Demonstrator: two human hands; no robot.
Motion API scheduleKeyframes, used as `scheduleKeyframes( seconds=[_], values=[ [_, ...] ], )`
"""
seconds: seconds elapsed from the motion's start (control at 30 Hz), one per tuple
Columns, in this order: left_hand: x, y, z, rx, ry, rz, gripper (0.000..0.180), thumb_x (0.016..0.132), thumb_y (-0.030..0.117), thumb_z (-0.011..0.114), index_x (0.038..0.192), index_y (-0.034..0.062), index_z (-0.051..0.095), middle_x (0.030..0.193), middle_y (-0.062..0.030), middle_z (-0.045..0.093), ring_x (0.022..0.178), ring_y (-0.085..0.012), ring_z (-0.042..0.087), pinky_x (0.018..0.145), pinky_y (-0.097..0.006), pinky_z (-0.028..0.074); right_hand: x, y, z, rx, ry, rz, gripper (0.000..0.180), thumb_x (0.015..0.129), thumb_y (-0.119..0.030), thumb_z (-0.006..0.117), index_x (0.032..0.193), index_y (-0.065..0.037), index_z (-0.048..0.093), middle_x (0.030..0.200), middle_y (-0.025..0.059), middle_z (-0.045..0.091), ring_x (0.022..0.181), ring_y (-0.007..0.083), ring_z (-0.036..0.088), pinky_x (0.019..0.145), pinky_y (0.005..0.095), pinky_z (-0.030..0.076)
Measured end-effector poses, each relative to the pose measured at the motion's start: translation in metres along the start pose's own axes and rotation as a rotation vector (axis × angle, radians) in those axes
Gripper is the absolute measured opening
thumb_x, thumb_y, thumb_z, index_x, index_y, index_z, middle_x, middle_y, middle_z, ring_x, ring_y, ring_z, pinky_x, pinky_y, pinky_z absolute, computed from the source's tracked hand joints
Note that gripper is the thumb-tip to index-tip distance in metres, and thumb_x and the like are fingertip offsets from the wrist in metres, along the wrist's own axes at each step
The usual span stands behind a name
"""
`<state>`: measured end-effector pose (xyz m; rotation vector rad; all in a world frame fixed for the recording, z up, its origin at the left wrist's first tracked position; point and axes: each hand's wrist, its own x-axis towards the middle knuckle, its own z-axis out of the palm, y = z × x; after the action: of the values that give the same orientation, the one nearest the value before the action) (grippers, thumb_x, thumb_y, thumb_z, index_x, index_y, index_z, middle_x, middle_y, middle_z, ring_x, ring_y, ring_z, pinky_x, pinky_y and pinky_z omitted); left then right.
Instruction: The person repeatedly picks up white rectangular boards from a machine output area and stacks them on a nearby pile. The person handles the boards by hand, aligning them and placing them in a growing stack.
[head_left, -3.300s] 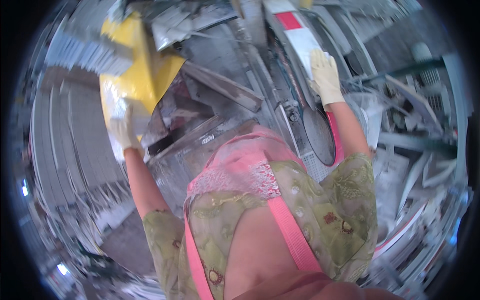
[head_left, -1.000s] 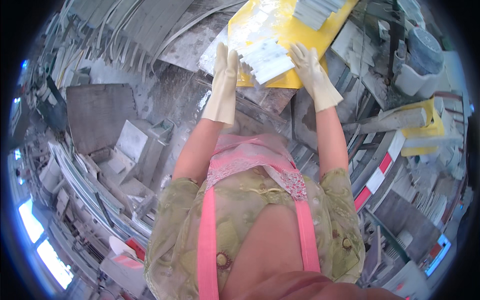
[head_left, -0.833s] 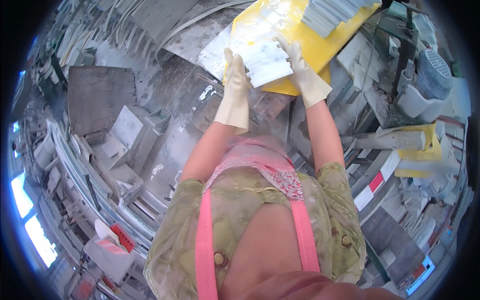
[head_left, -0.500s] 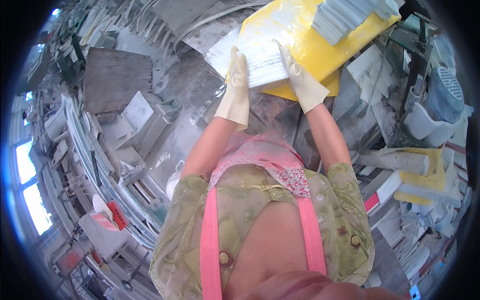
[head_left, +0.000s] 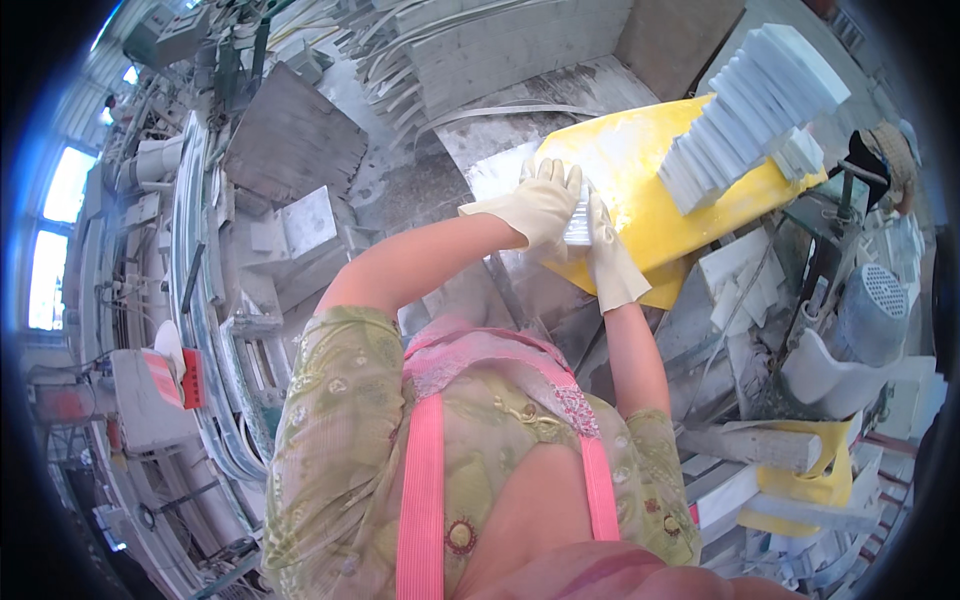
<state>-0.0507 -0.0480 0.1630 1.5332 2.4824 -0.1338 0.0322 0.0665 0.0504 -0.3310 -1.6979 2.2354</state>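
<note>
Both my hands wear cream rubber gloves and meet at a small stack of white strips [head_left: 578, 226], mostly covered by the gloves. My left hand [head_left: 545, 205] lies across the stack's left and upper part, its fingers stretched out and slightly apart. Along the right side of the stack, my right hand [head_left: 610, 255] presses with its fingers together. Under and beyond the strips spreads a wet, glossy yellow sheet [head_left: 640, 150]. A longer leaning row of pale grey-white slabs [head_left: 745, 115] stands on that sheet, to the right of my hands.
A dark square board [head_left: 295, 135] lies at the upper left. Long pale boards [head_left: 520, 40] are stacked at the back. To the right are a bluish perforated basket [head_left: 872, 305] and a white tub [head_left: 825, 365]. Offcuts [head_left: 740, 280] lean below the yellow sheet.
My left hand has gone from the stack's left side to lying across it, elbow swung outward. My right hand stays at its right side. The whole view has shifted, showing more of the back.
</note>
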Motion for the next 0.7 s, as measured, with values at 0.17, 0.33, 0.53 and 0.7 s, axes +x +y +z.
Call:
scheduleKeyframes(
  seconds=[0.17, 0.33, 0.53, 0.7],
  values=[
    [0.000, 0.006, 0.000, -0.207, -0.021, -0.101, 0.116, 0.059, 0.044, 0.088, 0.149, -0.0084, 0.036, 0.127, -0.0236, 0.060, 0.121, -0.0367, 0.059, 0.100, -0.049, 0.048, -0.006, 0.011, -0.004, 0.074, 0.029, 0.025, 0.056, 0.113, -0.036, 0.034, 0.158, -0.003, 0.034, 0.156, 0.0114, 0.044, 0.143, 0.0218, 0.042, 0.119, 0.0358, 0.034],
    [-0.004, -0.008, 0.011, -0.205, 0.094, -0.036, 0.111, 0.057, 0.041, 0.086, 0.147, -0.0050, 0.041, 0.126, -0.0198, 0.061, 0.120, -0.0336, 0.060, 0.101, -0.043, 0.047, -0.013, 0.007, -0.001, 0.028, 0.163, 0.027, 0.054, 0.111, -0.031, 0.038, 0.157, -0.003, 0.035, 0.155, 0.0109, 0.045, 0.141, 0.0226, 0.046, 0.116, 0.0374, 0.038],
    [-0.013, -0.058, 0.035, -0.553, 0.198, -0.015, 0.125, 0.049, 0.045, 0.092, 0.151, -0.0022, 0.037, 0.131, -0.0238, 0.058, 0.123, -0.0377, 0.057, 0.104, -0.044, 0.047, -0.062, 0.014, 0.026, 0.341, 0.591, 0.111, 0.069, 0.108, -0.051, 0.040, 0.157, -0.002, 0.035, 0.159, 0.0157, 0.039, 0.146, 0.0292, 0.040, 0.121, 0.0422, 0.032],
    [-0.011, -0.159, 0.052, -1.089, 0.240, -0.060, 0.111, 0.045, 0.046, 0.092, 0.135, -0.0026, 0.050, 0.119, -0.0263, 0.062, 0.112, -0.0429, 0.061, 0.101, -0.045, 0.049, -0.016, 0.049, 0.096, 0.359, 0.252, 0.088, 0.076, 0.102, -0.048, 0.057, 0.156, -0.001, 0.033, 0.157, 0.0158, 0.042, 0.143, 0.0300, 0.045, 0.119, 0.0448, 0.037]
  ],
)
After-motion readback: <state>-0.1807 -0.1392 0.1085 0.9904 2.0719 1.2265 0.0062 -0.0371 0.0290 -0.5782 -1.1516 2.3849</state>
